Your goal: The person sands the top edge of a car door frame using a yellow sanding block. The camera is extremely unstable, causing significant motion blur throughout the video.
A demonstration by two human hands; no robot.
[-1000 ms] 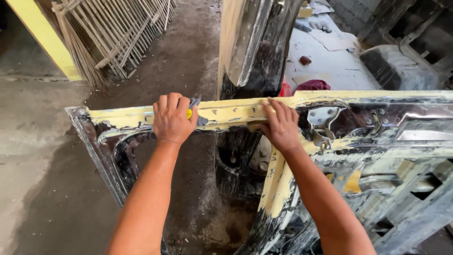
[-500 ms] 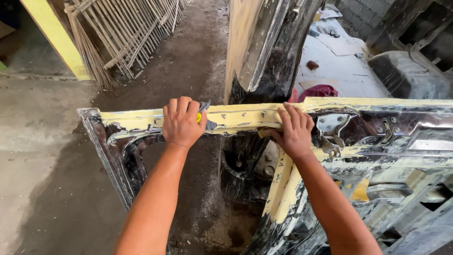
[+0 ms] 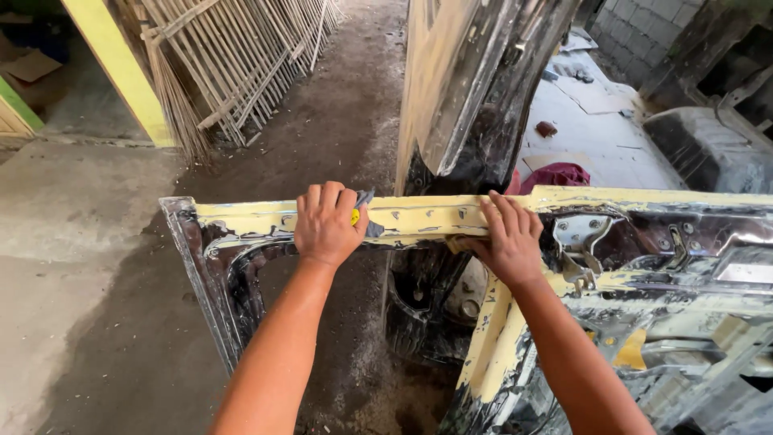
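Both hands have slid a touch rightward along the frame since a second ago, and the view has drifted with them, so the panel's left corner now sits further in. Centre stage is the car door panel [image 3: 419, 217], lying flat across the shot, its top rail smeared with pale yellow filler over bare, shiny metal. Left hand [image 3: 326, 224] is pressed down on that rail, fingers curled closed over a small grey sanding pad [image 3: 366, 211] with a dab of yellow showing under the thumb side. Right hand [image 3: 507, 240] rests on the same rail just beside the upright yellow strut [image 3: 491, 338], fingers spread flat and open on the metal, holding nothing. Just right of it, a metal bracket [image 3: 584, 238] is bolted inside the panel. Behind the rail stands another dark body panel [image 3: 475, 89], upright and glossy. Beyond that, a dark red rag [image 3: 560, 175] lies on the grey floor [image 3: 596, 137]. Over on the left, a stack of bamboo slat fencing [image 3: 233, 64] leans by a yellow post [image 3: 117, 68], dirt ground [image 3: 338, 137] running between.
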